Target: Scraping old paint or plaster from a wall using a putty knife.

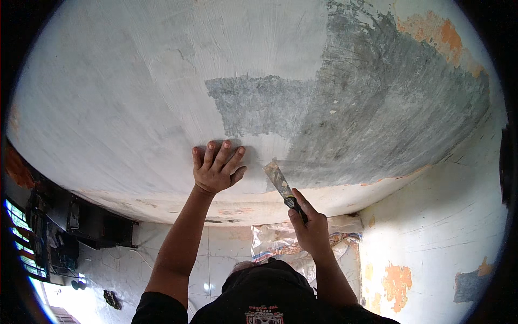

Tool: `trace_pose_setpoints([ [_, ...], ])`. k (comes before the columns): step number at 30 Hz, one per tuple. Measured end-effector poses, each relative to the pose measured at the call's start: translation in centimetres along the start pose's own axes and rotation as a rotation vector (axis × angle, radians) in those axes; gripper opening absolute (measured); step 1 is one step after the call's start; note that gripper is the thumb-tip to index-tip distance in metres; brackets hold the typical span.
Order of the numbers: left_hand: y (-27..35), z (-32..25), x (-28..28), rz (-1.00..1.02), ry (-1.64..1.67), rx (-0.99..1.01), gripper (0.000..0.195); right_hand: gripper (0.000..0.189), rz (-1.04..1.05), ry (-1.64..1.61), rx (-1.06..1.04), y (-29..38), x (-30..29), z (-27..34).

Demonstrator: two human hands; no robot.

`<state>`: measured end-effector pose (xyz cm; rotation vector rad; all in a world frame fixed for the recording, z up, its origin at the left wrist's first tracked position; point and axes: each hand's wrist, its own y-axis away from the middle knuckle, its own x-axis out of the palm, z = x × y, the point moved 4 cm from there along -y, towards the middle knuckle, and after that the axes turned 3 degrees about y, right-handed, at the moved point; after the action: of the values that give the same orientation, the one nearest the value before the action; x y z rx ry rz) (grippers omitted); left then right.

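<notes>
My left hand [216, 170] lies on the white coated wall [162, 101], its fingers spread and nothing in it. To its right, my right hand [309, 227] grips the dark handle of a scraper or putty knife [279, 178]. The blade is smeared with pale residue and its tip points up and left, over the lower edge of a bare grey area [348, 121]; whether it touches the wall cannot be told. A smaller grey patch [263, 105] with ragged edges lies above my hands, joined to the larger one.
Crumpled plastic sheeting or sacks [275, 243] lie on the tiled floor [218, 243] at the wall's foot. Black furniture [101, 227] stands at left. A side wall [429, 227] with flaking orange patches rises at right. A dark object [111, 299] lies on the floor at lower left.
</notes>
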<state>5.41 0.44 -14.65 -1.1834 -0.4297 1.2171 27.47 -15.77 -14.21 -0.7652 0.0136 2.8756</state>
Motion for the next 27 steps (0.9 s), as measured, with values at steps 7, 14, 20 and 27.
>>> trace_pose_setpoints([
  [7,-0.2,0.1,-0.3,-0.004,-0.015,0.067,0.057,0.047,-0.071,-0.025,-0.038,0.0,0.7,-0.6],
  [14,0.0,0.0,-0.2,0.003,-0.011,0.056,0.056,0.047,-0.076,-0.051,-0.035,-0.1,1.3,-1.3],
  [20,-0.1,-0.3,-0.3,0.010,-0.011,0.045,0.060,0.048,-0.086,-0.018,-0.090,-0.3,0.8,-1.5],
  [27,0.2,0.1,-0.2,0.000,0.018,0.051,0.075,0.048,-0.116,-0.010,-0.188,-0.5,1.0,-1.3],
])
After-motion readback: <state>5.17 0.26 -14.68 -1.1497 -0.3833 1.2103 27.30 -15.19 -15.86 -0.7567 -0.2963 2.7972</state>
